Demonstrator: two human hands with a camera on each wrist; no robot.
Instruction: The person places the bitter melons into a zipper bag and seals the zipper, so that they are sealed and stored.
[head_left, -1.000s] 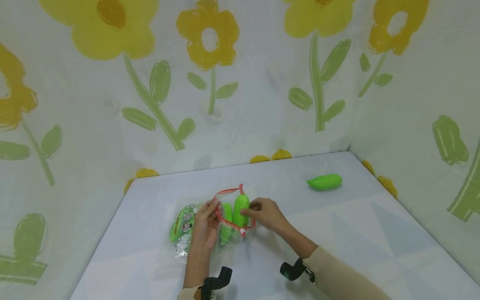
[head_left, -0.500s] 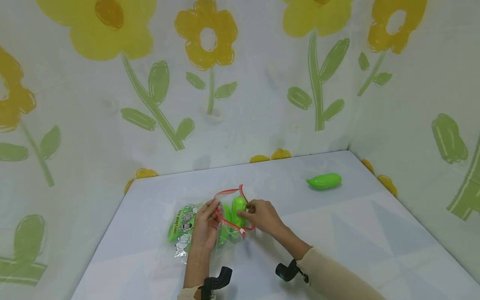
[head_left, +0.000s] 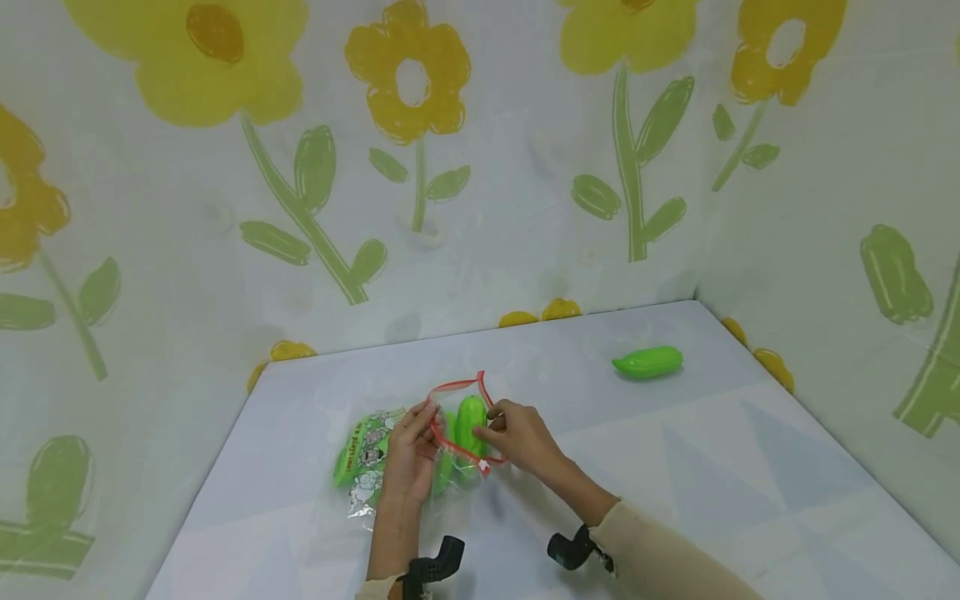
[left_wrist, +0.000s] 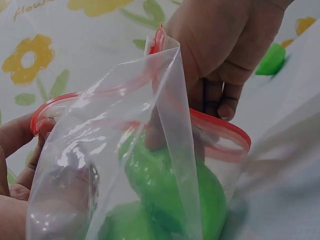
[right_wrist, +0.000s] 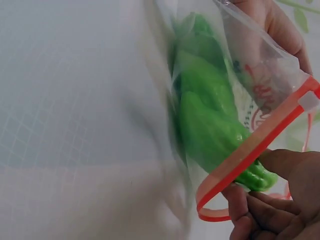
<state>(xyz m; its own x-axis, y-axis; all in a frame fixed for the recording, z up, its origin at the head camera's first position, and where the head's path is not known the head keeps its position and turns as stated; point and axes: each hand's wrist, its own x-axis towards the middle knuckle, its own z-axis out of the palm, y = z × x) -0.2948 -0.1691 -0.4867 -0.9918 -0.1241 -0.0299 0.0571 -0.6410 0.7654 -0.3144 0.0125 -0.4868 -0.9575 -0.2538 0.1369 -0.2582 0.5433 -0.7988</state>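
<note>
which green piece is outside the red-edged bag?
The far-right green piece, lying by itself on the table, apart from the bag. The other green pieces in view are inside the clear bag.

My left hand (head_left: 409,454) hides part of printed bag (head_left: 370,460). Lower green vegetable (left_wrist: 126,224) cut off by bottom edge, left wrist view. My right sleeve (head_left: 663,550) cut off, head view.

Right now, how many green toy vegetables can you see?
3 for certain: a loose one toward the far right of the table; a second in the right hand, at the mouth of the red-rimmed bag; a third beside it, inside. More may be hidden behind the printed plastic.
</note>
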